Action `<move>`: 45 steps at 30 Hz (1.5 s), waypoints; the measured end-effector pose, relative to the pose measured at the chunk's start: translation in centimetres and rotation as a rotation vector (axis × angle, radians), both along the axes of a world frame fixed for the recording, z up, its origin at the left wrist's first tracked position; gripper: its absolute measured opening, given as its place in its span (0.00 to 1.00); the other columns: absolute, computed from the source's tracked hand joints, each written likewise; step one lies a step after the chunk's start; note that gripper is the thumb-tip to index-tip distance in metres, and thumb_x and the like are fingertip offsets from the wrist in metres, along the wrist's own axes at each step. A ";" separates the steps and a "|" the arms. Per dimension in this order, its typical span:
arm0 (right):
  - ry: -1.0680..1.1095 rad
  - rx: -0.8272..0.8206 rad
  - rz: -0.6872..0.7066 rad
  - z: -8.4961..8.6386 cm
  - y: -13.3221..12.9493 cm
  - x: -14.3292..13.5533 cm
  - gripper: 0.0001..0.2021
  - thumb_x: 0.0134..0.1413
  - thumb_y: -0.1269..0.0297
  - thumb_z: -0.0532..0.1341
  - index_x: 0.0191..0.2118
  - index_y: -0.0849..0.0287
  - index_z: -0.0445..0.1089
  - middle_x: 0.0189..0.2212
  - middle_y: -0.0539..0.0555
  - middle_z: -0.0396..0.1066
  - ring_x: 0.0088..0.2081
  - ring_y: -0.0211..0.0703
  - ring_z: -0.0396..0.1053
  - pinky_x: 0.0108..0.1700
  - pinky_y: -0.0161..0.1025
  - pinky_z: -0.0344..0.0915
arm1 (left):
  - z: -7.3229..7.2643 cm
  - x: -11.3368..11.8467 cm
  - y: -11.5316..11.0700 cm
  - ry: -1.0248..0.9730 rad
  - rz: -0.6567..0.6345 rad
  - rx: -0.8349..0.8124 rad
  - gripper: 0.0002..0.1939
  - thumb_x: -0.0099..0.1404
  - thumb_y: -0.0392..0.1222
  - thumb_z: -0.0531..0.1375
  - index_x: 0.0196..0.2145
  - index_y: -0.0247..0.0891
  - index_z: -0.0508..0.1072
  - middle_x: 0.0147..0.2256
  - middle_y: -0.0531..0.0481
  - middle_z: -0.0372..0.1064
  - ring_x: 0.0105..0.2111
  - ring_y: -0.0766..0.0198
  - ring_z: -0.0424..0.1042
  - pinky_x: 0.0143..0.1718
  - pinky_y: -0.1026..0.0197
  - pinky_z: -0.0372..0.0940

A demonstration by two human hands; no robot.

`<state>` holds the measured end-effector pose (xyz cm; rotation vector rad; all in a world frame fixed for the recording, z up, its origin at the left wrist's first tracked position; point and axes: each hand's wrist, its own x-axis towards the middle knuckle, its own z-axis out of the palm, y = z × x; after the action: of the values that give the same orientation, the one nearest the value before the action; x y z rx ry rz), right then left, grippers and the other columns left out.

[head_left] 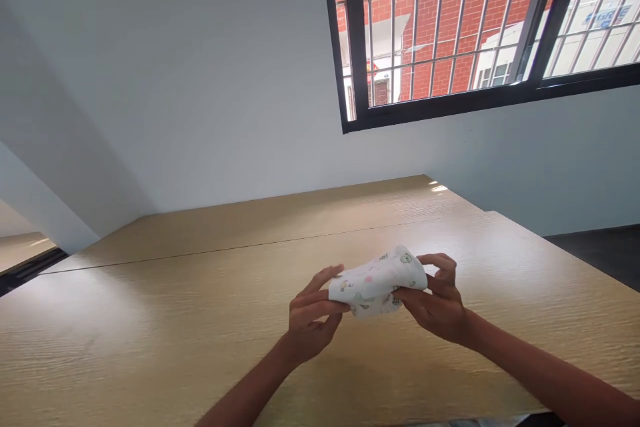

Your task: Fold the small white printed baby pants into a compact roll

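A small folded white cloth [376,280] with a faint coloured print is held just above the wooden table [150,333]. My left hand [313,320] pinches its left end between thumb and fingers. My right hand [437,303] grips its right end, fingers curled over the top edge. Both hands hover over the middle of the table, a little to the right.
The table runs back to a grey wall [200,80]. A black-framed barred window [475,27] sits at the upper right, with a red brick building outside. The table's right edge drops to a dark floor [600,250].
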<state>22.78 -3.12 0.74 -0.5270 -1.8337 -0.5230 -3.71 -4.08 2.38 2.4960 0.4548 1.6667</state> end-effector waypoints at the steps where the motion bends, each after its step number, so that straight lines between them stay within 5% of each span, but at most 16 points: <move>1: 0.000 -0.001 0.002 0.1 0.0 0.0 0.18 0.49 0.78 0.65 0.38 0.43 0.75 0.33 0.51 0.71 0.54 0.55 0.58 0.48 0.53 0.60 | 0.0 0.1 0.0 -0.017 -0.023 -0.018 0.15 0.59 0.23 0.59 0.35 0.42 0.76 0.34 0.49 0.78 0.49 0.52 0.72 0.49 0.45 0.67; 5: -0.040 -0.185 0.224 0.4 0.1 -0.2 0.18 0.56 0.77 0.61 0.46 0.45 0.73 0.38 0.53 0.73 0.58 0.56 0.57 0.51 0.56 0.63 | -0.1 0.1 0.1 -0.063 -0.053 -0.109 0.12 0.60 0.24 0.59 0.34 0.41 0.75 0.35 0.46 0.75 0.42 0.56 0.73 0.42 0.51 0.71; 8: 0.008 -0.487 0.413 0.4 0.2 -0.6 0.15 0.62 0.73 0.56 0.50 0.51 0.71 0.42 0.56 0.73 0.50 0.51 0.66 0.41 0.45 0.71 | -0.5 0.0 0.2 -0.107 -0.062 -0.287 0.07 0.64 0.29 0.58 0.37 0.38 0.73 0.36 0.44 0.71 0.38 0.59 0.71 0.35 0.60 0.70; 14: 0.289 -1.065 0.507 0.5 0.2 -1.1 0.12 0.63 0.58 0.56 0.47 0.53 0.72 0.42 0.57 0.70 0.37 0.43 0.69 0.34 0.38 0.70 | -1.2 0.6 0.7 -0.180 -0.202 -0.797 0.15 0.66 0.44 0.60 0.49 0.39 0.66 0.48 0.42 0.61 0.45 0.56 0.68 0.38 0.58 0.73; 19: 0.263 -1.194 0.553 0.7 0.2 -1.2 0.15 0.60 0.56 0.60 0.51 0.52 0.69 0.44 0.55 0.66 0.34 0.39 0.65 0.31 0.34 0.66 | -1.2 0.6 1.6 -0.263 -0.271 -1.022 0.20 0.63 0.46 0.63 0.49 0.38 0.64 0.45 0.43 0.67 0.42 0.58 0.70 0.34 0.61 0.71; 27: 0.309 -1.375 0.499 0.6 0.3 -1.5 0.13 0.59 0.52 0.60 0.40 0.56 0.71 0.21 0.44 0.55 0.23 0.34 0.50 0.24 0.32 0.49 | -1.3 -0.1 2.2 -0.227 -0.303 -1.161 0.22 0.56 0.36 0.61 0.50 0.40 0.68 0.37 0.50 0.71 0.33 0.65 0.69 0.32 0.66 0.63; 33: 0.487 -1.530 0.677 0.9 0.1 -1.8 0.13 0.58 0.52 0.60 0.41 0.55 0.70 0.33 0.50 0.67 0.30 0.38 0.63 0.29 0.33 0.60 | -0.9 0.2 1.7 -0.157 -0.368 -1.173 0.27 0.51 0.30 0.59 0.50 0.41 0.68 0.43 0.48 0.69 0.36 0.64 0.69 0.33 0.67 0.61; 37: 0.431 -1.452 0.700 0.7 0.1 -1.6 0.12 0.58 0.57 0.59 0.46 0.54 0.68 0.37 0.52 0.67 0.33 0.40 0.65 0.32 0.35 0.63 | -0.5 0.1 1.8 -0.166 -0.393 -1.097 0.28 0.52 0.31 0.62 0.52 0.41 0.67 0.46 0.45 0.68 0.42 0.60 0.69 0.37 0.64 0.64; 41: 0.187 -1.126 0.591 0.2 0.0 -1.0 0.13 0.61 0.64 0.55 0.51 0.53 0.66 0.40 0.55 0.65 0.33 0.40 0.65 0.30 0.34 0.65 | -0.8 -0.8 1.5 -0.073 -0.426 -0.957 0.27 0.58 0.34 0.59 0.56 0.43 0.64 0.45 0.45 0.67 0.40 0.60 0.69 0.37 0.61 0.66; 45: -0.059 -0.690 0.563 -0.8 -0.3 -0.2 0.21 0.61 0.75 0.51 0.57 0.48 0.63 0.45 0.58 0.65 0.41 0.43 0.67 0.36 0.37 0.69 | -1.3 -2.0 0.7 0.145 -0.160 -0.632 0.22 0.59 0.37 0.61 0.52 0.43 0.70 0.42 0.43 0.71 0.36 0.60 0.71 0.37 0.61 0.68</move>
<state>22.63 -3.40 -0.06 -0.4112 -2.0898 0.4977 -5.73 -3.38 1.13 2.1110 0.6532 1.0659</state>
